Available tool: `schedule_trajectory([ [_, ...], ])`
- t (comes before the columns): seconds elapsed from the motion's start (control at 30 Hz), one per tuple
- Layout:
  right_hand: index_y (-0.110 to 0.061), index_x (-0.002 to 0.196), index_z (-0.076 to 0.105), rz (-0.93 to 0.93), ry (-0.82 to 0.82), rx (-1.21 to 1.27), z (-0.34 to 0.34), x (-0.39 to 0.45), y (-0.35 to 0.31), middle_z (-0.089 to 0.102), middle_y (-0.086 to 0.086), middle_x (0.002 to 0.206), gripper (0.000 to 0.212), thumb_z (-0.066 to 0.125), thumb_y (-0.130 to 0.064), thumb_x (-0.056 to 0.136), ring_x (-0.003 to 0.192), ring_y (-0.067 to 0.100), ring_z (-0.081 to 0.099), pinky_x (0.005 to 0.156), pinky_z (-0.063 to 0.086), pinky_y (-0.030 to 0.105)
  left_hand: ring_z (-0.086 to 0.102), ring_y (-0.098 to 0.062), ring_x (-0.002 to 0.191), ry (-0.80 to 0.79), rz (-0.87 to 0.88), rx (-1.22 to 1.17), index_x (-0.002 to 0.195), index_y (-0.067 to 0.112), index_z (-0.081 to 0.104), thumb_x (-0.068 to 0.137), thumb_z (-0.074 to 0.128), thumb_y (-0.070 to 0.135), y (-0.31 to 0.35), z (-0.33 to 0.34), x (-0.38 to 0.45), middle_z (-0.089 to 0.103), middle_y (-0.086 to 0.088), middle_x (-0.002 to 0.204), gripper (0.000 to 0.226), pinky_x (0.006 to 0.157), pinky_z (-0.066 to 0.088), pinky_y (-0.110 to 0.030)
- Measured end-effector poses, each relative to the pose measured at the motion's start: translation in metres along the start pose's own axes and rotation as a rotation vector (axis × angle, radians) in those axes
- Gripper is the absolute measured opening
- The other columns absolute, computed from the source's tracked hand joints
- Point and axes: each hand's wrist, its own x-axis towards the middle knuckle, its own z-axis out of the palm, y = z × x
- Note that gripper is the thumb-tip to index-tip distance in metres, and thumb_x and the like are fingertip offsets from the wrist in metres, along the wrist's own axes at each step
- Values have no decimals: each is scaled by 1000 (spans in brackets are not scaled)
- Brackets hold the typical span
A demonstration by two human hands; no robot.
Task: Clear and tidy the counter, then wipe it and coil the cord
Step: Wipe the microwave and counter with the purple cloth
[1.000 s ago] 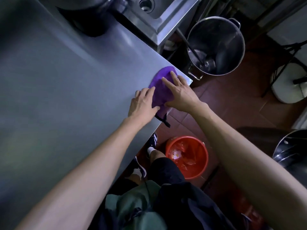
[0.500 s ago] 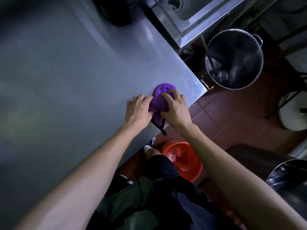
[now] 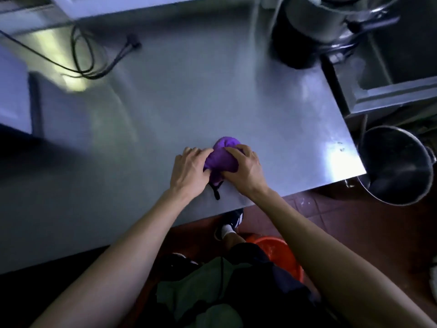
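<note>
A bunched purple cloth (image 3: 221, 159) with a black loop hanging from it lies on the steel counter (image 3: 189, 102) near its front edge. My left hand (image 3: 190, 171) grips the cloth's left side and my right hand (image 3: 243, 168) grips its right side, so both hands squeeze it into a lump. A black cord (image 3: 87, 55) lies in loose loops at the counter's far left, its plug end (image 3: 134, 43) pointing right.
A large steel pot (image 3: 397, 166) stands on the floor off the counter's right corner. A dark appliance (image 3: 307, 24) sits at the back right beside a sink unit (image 3: 387, 91). An orange bucket (image 3: 276, 252) is on the floor below.
The cloth went from spread flat near the counter corner to a tight lump pulled left and nearer the edge. The view lifted, and the cord came into sight.
</note>
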Motion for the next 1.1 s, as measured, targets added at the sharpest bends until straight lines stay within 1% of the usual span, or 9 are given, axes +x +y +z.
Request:
schedule_trajectory([
  [0.13, -19, 137, 58, -127, -40, -27, 28, -9, -66, 49, 9, 139, 70, 84, -28, 72, 121, 34, 49, 99, 42, 38, 57, -33, 103, 164, -48, -60, 126, 17, 60, 78, 74, 14, -54, -37, -52, 69, -5, 108, 50, 86, 46, -47],
  [0.23, -18, 135, 60, -210, -57, -7, 51, -27, -116, 51, 9, 138, 72, 87, -28, 69, 120, 33, 51, 100, 44, 42, 58, -33, 103, 257, -63, -66, 121, 16, 66, 77, 76, 14, -94, -65, -93, 70, -5, 106, 46, 85, 47, -46],
  [0.3, -16, 134, 61, -277, -66, 7, 69, -40, -146, 52, 10, 136, 73, 89, -27, 67, 120, 34, 52, 101, 45, 44, 58, -32, 101, 312, -83, -57, 121, 17, 68, 78, 76, 14, -118, -83, -121, 70, -4, 105, 44, 83, 48, -45],
  [0.43, -17, 134, 61, -382, -92, 14, 104, -65, -205, 52, 9, 136, 73, 89, -29, 67, 119, 33, 52, 99, 47, 45, 58, -30, 99, 407, -129, -39, 122, 19, 69, 80, 76, 16, -163, -118, -179, 69, -2, 103, 43, 82, 48, -45],
  [0.53, -18, 134, 60, -456, -110, 12, 126, -82, -248, 51, 9, 138, 73, 88, -29, 68, 120, 32, 52, 99, 47, 44, 58, -28, 97, 467, -165, -38, 123, 18, 68, 80, 77, 15, -190, -141, -220, 69, -1, 102, 44, 81, 49, -45],
  [0.63, -15, 134, 61, -538, -116, 4, 144, -96, -284, 52, 11, 137, 70, 87, -25, 70, 120, 33, 52, 101, 45, 43, 59, -27, 96, 540, -187, -27, 122, 15, 69, 78, 80, 13, -214, -159, -253, 69, -1, 101, 46, 80, 50, -44],
  [0.83, -14, 136, 59, -664, -111, -32, 163, -105, -340, 49, 12, 140, 68, 85, -24, 74, 125, 32, 48, 104, 42, 41, 60, -26, 97, 632, -243, -14, 122, 14, 68, 75, 81, 13, -250, -192, -286, 69, -1, 104, 48, 81, 51, -46],
  [0.97, -15, 136, 60, -718, -101, -44, 173, -96, -369, 49, 13, 140, 67, 84, -23, 75, 126, 33, 48, 106, 40, 40, 60, -25, 95, 665, -254, -16, 121, 14, 68, 75, 83, 15, -271, -212, -290, 69, -1, 104, 48, 80, 51, -46],
  [1.1, -15, 135, 61, -747, -85, -40, 191, -78, -392, 52, 12, 138, 66, 85, -22, 74, 124, 33, 50, 104, 42, 40, 60, -24, 92, 678, -252, 5, 120, 12, 69, 75, 84, 16, -300, -230, -287, 69, -1, 101, 47, 77, 52, -44],
])
